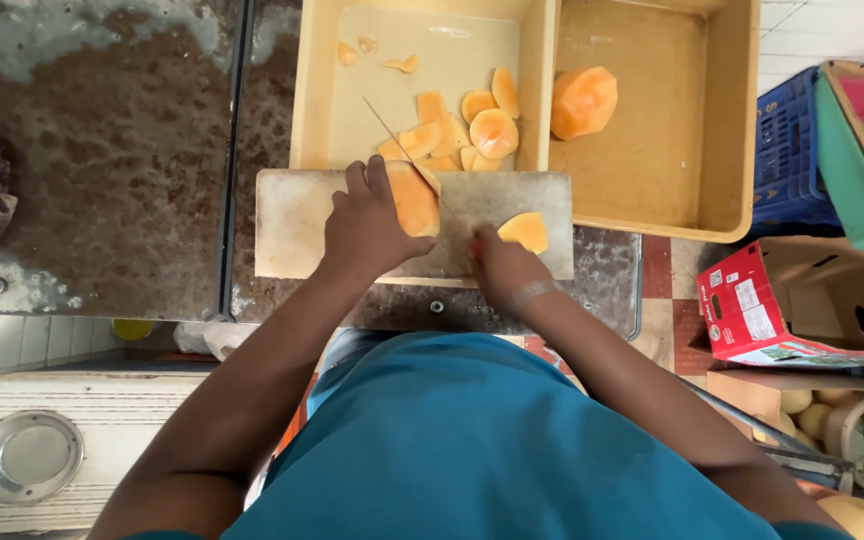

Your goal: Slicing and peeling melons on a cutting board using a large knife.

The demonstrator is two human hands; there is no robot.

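On the cutting board (297,225), my left hand (367,225) curls its fingers over a peeled orange fruit chunk (414,200); my right hand (502,265) grips a knife (402,140), closed, beside a cut slice (526,231).

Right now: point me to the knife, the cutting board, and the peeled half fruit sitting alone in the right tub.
knife (402,140), head view, middle of the thin blade.
cutting board (292,225), head view, bare left part of its top.
peeled half fruit (583,101), head view, centre of its orange flesh.
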